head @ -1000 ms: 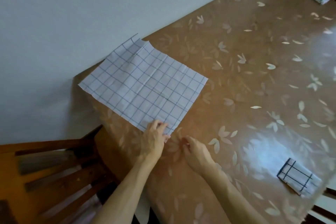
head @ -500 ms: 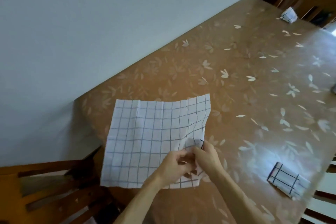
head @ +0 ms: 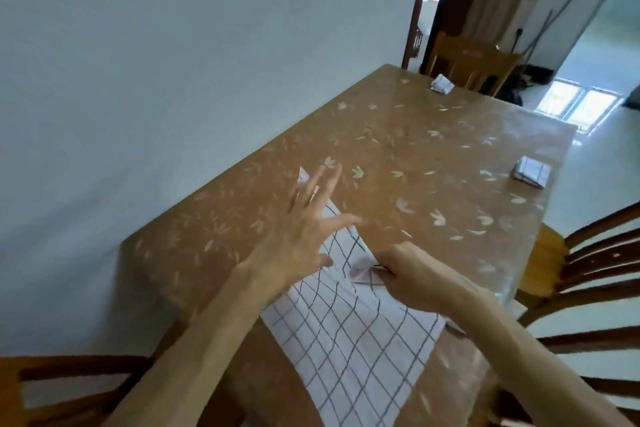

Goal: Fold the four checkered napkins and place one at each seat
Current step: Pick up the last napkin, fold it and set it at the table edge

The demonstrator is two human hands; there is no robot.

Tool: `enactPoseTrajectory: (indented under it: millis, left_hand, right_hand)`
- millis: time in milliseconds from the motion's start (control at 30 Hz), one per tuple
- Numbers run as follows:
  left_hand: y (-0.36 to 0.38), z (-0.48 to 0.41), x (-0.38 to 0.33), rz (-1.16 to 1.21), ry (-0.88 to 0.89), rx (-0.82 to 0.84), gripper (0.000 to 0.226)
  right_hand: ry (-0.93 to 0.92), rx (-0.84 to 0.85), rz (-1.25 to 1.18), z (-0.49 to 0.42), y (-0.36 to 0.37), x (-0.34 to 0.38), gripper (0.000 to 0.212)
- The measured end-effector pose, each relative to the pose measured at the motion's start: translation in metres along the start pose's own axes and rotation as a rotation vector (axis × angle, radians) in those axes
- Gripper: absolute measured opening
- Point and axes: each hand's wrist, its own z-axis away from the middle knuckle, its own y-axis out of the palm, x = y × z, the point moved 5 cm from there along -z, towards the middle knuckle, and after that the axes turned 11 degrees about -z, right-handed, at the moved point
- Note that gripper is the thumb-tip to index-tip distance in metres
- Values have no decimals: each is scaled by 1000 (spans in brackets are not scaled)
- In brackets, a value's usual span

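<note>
Now, left hand (head: 304, 232) spread over checkered napkin (head: 353, 340), right hand (head: 412, 279) pinching it.

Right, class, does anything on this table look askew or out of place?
Only the unfolded checkered napkin: it lies diagonally to the table edges, rucked up where the right hand pinches it. The far folded napkin and right folded napkin look tidy.

Soft daylight, a bit blurry
Bright light glares white on the floor (head: 581, 107) far right and leaves a pale shine on the table (head: 433, 156). The left hand (head: 301, 229) looks smeary, the napkin (head: 353, 350) fuzzy. Straight lines bend near the edges.
</note>
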Motion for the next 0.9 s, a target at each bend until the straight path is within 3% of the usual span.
enactPoseTrajectory:
  millis: [67, 133, 200, 300, 400, 533, 633, 733, 833, 900]
  left_hand:
    - [-29, -1, -19, -70, 92, -134, 38]
    - [-51, 0, -20, -2, 34, -166, 26]
    - [-71, 5, -17, 115, -67, -92, 28]
    - [-105, 20, -17, 266, -218, -64, 33]
    - [-134, 33, -19, 200, -311, -62, 32]
    - [-171, 42, -17, 93, -385, -66, 29]
    - [-192, 43, -13, 101, -453, 17, 28]
    - [-208, 40, -12, 224, -498, 80, 12]
    - [-225, 41, -16, 431, -527, 73, 28]
    - [-233, 44, -20, 544, -533, 128, 27]
  right_hand:
    - [-93, -82, 31, 20, -24, 17, 49]
    - [-137, -167, 46, 40, -46, 27, 35]
    - [-146, -247, 70, 55, -64, 33, 21]
    - [-226, -355, 53, 75, -83, 50, 23]
    - [-302, -444, 32, 88, -92, 67, 27]
    - [-398, -556, 57, 97, -102, 90, 14]
    - [-438, -620, 15, 103, -108, 108, 14]
    - [-516, -655, -26, 109, -110, 126, 14]
    - [-554, -679, -40, 114, -112, 139, 16]
    - [-550, -681, -52, 115, -113, 146, 18]
